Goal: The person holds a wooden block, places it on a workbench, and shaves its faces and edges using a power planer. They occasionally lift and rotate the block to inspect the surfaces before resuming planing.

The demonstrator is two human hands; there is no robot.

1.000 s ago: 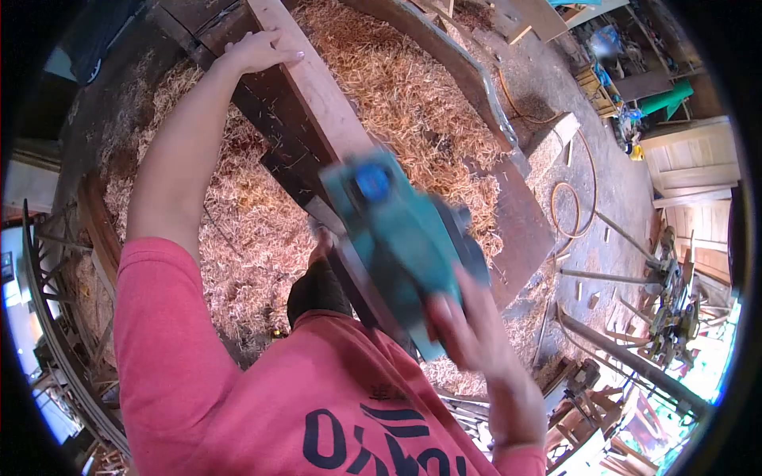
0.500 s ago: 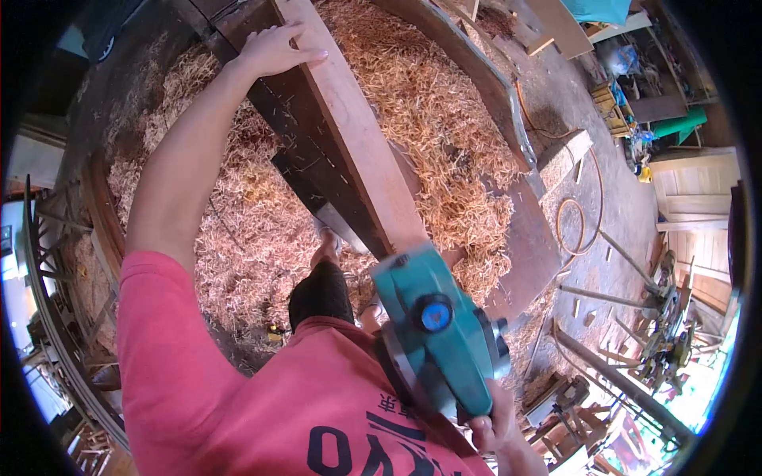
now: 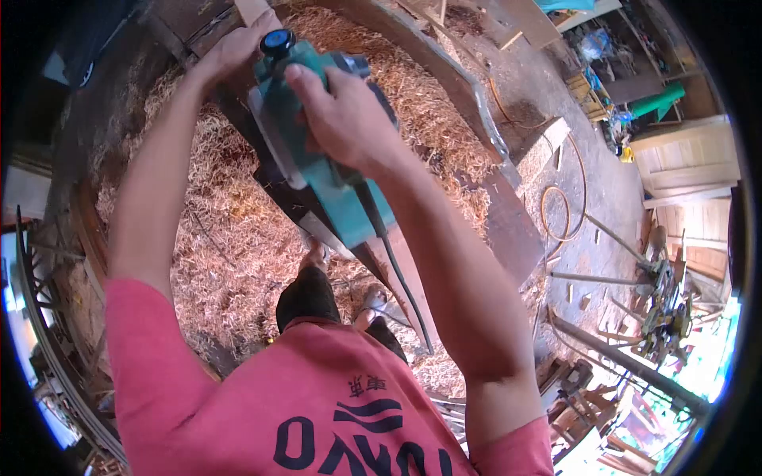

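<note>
Hands are at the far part of the plank (image 3: 414, 268), one on the power planer and one at the wood. The right hand (image 3: 343, 111) is clasped over the planer (image 3: 348, 213), its thumb and fingers wrapped about the upper handle. The left hand (image 3: 236, 47) reaches to the plank's far stretch, close beside the round blue-topped knob (image 3: 277, 40) at the planer's front; part of it is hidden, so I cannot tell whether it holds the wood firmly or only rests there. The planer sits over the plank, which lies lengthwise along the dark tabletop (image 3: 236, 109), its near end running back toward the person's body

What worries me most is that left hand: if the planer slid farther forward, its front could bump the fingers, and a slip off the edge could bring the blade to them. Pressing unevenly near the plank's far end might tip the planer and gouge the wood. The cord (image 3: 373, 208) trails back across the plank beside the right forearm, where it could snag or be dragged under the tool. Loose shavings (image 3: 238, 270) lie thickly around a sandalled foot (image 3: 375, 298), making a poor foothold for anyone leaning forward
</note>
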